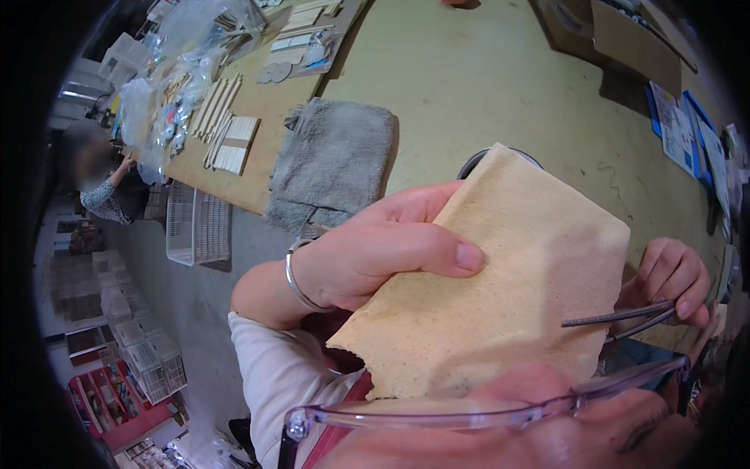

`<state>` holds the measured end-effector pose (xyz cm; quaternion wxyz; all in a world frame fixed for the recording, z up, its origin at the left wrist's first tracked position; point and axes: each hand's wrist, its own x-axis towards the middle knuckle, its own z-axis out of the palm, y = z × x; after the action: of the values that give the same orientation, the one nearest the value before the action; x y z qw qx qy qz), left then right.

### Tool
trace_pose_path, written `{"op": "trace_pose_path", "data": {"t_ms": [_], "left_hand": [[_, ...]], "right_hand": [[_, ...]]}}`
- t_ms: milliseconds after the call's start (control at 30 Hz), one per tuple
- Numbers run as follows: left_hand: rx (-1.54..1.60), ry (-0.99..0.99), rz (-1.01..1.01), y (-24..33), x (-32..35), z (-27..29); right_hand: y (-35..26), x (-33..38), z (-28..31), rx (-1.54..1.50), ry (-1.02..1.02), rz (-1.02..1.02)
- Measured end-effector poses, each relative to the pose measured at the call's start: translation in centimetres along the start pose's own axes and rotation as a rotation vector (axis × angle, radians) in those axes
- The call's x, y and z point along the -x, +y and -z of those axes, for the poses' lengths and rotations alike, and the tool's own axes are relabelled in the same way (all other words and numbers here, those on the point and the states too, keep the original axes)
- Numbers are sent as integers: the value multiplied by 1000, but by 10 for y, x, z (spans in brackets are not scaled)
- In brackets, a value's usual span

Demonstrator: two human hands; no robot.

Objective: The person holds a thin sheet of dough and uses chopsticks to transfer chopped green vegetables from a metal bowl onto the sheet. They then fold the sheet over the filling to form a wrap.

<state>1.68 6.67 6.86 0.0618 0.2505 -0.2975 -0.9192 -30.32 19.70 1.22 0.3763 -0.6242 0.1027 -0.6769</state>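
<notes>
The grey floor [187, 301] of the room runs down the left of the frame, where a co-worker [105, 199] sits near a white plastic crate [181, 223]. An olive tabletop [445, 70] fills the upper centre. At centre right you hold a speckled tan sheet [539, 234], ragged at its lower left. A folded grey towel [336, 148] lies left of upper centre. Your left hand [391, 246] pinches the sheet, thumb on its face. Your right hand [673, 273], far right, grips grey tweezers [617, 316], prongs apart, one across the sheet. Work looks underway; how much is left cannot be told.
</notes>
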Motion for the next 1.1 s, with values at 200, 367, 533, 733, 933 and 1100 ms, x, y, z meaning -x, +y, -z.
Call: {"op": "trace_pose_path", "data": {"t_ms": [200,367,533,733,933,1100], "left_hand": [[53,-51,-39,3,-3,7],[28,-39,-42,2,-4,9],[2,-11,-33,4,-6,10],[-28,-7,-75,6,-17,27],[-5,-61,-20,4,-21,33],[69,-104,34,1,-20,27]], "right_hand": [[7,-5,3,-14,-26,-39],[10,-8,10,-57,-126,-14],[11,-2,13,-45,-86,7],[15,-2,7,-37,35,11],[11,-4,9,8,-24,23],[3,-8,17,-59,-192,-33]]}}
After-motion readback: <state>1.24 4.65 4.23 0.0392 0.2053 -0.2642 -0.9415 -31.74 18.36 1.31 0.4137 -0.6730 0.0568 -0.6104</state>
